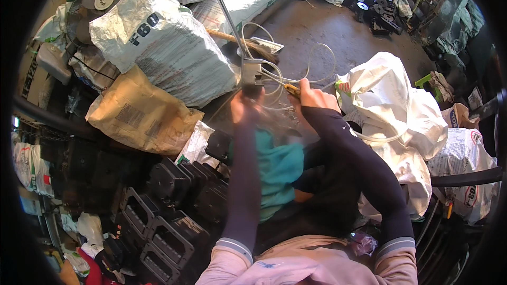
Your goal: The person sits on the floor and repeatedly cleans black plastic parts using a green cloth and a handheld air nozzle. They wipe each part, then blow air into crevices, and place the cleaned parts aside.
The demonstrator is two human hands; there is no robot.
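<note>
While stuffed white sacks (163, 47) surround them, blurred left hand (244, 106) and right hand (312, 96) grip a grey wired box (252, 74).

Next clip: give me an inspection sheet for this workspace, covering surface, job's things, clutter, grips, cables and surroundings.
Surface: bare concrete floor, dusty.
Job's things: small grey box with white wires; yellow-handled tool.
Clutter: stacked black plastic housings; teal cloth on the lap.
Grips: left hand blurred, at the grey box; right hand shut on the yellow-handled tool.
Cables: looped white wires from the box.
Surroundings: full white sacks, brown sack, fan.
</note>
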